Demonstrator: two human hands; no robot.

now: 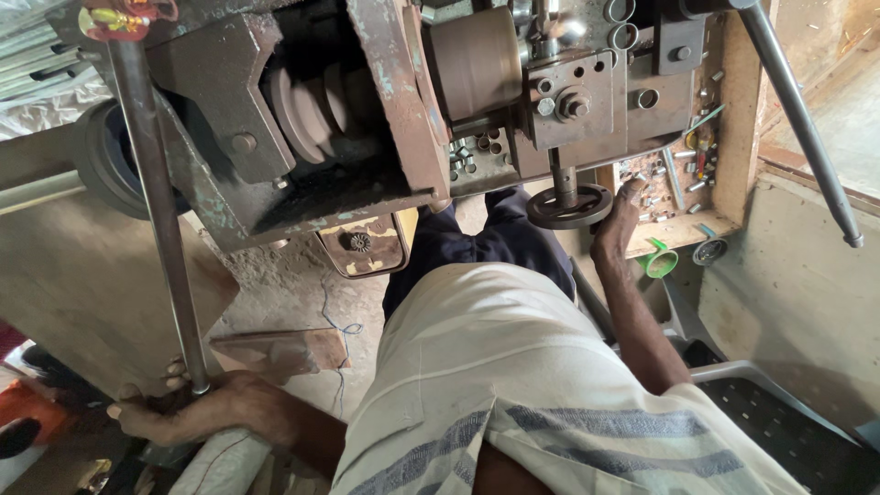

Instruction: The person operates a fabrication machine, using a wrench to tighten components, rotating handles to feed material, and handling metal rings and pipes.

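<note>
My left hand (174, 411) is closed around the lower end of a long steel rod (151, 183), which runs up along the left side of a rusty lathe-like machine (385, 119). My right hand (616, 225) reaches forward beside a small black handwheel (568, 206) under the machine's carriage. Its fingers stretch onto a wooden tray (678, 229) of small metal parts, and I see nothing held in them. A stepped belt pulley (312, 101) and a round chuck (477, 60) sit in the machine's middle.
A second long steel bar (797, 110) slants down at the right. A green funnel-like cup (658, 261) and a round metal piece (709, 249) lie below the tray. A wooden block (280, 351) lies on the dusty floor, and a black perforated crate (788, 431) stands at lower right.
</note>
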